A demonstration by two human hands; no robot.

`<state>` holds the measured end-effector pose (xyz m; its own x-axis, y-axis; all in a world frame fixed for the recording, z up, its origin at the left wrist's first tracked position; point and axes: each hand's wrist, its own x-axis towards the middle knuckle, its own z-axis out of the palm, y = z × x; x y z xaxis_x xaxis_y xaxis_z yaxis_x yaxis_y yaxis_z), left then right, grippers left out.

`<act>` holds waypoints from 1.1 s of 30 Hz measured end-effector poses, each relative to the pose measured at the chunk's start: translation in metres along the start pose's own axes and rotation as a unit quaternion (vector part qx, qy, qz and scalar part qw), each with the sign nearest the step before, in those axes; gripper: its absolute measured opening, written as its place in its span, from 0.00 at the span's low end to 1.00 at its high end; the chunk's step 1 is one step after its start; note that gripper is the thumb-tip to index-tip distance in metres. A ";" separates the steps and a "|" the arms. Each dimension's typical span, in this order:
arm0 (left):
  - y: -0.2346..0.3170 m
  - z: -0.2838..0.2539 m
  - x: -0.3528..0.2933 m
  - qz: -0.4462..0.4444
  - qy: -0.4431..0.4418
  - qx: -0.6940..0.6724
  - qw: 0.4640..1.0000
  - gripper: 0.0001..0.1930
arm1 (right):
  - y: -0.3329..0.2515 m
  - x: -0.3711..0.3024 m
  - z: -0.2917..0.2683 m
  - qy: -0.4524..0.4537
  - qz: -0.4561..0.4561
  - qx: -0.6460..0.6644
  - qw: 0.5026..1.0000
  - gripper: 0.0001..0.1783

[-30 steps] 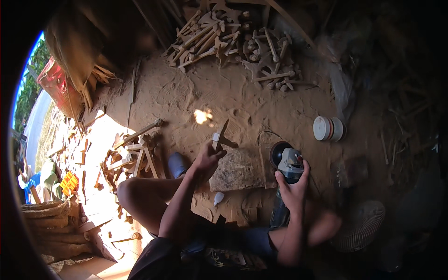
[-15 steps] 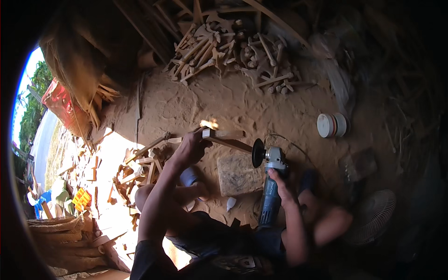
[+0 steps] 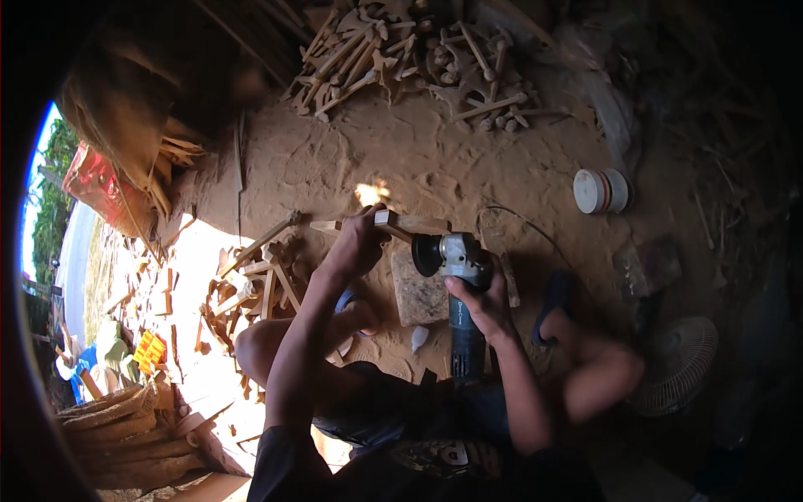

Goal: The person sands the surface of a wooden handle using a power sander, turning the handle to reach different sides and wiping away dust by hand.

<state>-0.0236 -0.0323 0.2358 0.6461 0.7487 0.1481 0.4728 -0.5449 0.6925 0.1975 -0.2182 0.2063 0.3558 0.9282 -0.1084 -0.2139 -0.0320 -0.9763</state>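
Note:
My left hand (image 3: 360, 244) is closed around a joined wooden piece (image 3: 425, 224), with pale squared bars sticking out on both sides of the fist. In my right hand (image 3: 489, 308) is an angle grinder (image 3: 466, 330), its blue body upright and its metal head towards the wood. The dark round disc (image 3: 427, 255) meets or nearly meets the bar below the joint; actual contact I cannot tell. Beneath them on the sandy ground lies a flat, worn block (image 3: 421, 293). A small white bottle-like thing (image 3: 419, 338) rests near it.
Shaped wooden parts (image 3: 360, 63) are heaped at the far side. More wooden pieces (image 3: 266, 280) lie by my left leg. A white round tub (image 3: 600, 192) and a fan (image 3: 676, 366) stand to the right. The grinder's cord (image 3: 531, 224) curves over the sand.
The grinder has moved left, bringing its disc close in under the wooden joint. My right hand has shifted up towards the grinder's head. The whole view has tilted slightly.

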 end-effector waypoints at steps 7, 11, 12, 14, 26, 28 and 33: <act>0.003 0.003 0.005 -0.008 0.014 -0.001 1.000 0.15 | -0.009 0.014 -0.003 -0.045 -0.019 0.010 0.999 0.33; 0.003 0.004 0.008 -0.009 0.008 -0.018 1.000 0.15 | -0.005 0.021 -0.011 -0.063 -0.022 0.006 0.998 0.34; 0.004 0.003 0.009 0.000 0.007 -0.015 1.000 0.14 | -0.004 0.022 -0.014 -0.065 -0.023 0.001 0.998 0.35; 0.005 0.004 0.011 0.008 0.003 -0.014 1.000 0.13 | -0.001 0.024 -0.017 -0.066 -0.022 -0.003 0.998 0.36; 0.013 0.006 0.012 0.023 0.012 -0.009 1.000 0.12 | 0.019 0.029 -0.027 -0.019 0.023 0.006 1.000 0.37; 0.012 0.003 0.013 -0.014 0.005 -0.049 0.999 0.12 | 0.022 0.029 -0.029 0.033 0.062 -0.029 0.997 0.36; 0.014 0.006 0.018 -0.002 0.007 -0.008 1.000 0.12 | 0.014 0.024 -0.023 0.023 -0.001 -0.025 0.999 0.36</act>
<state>-0.0017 -0.0283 0.2440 0.6355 0.7564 0.1548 0.4662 -0.5357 0.7040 0.2240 -0.2053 0.1860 0.3983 0.9102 -0.1138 -0.1681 -0.0495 -0.9845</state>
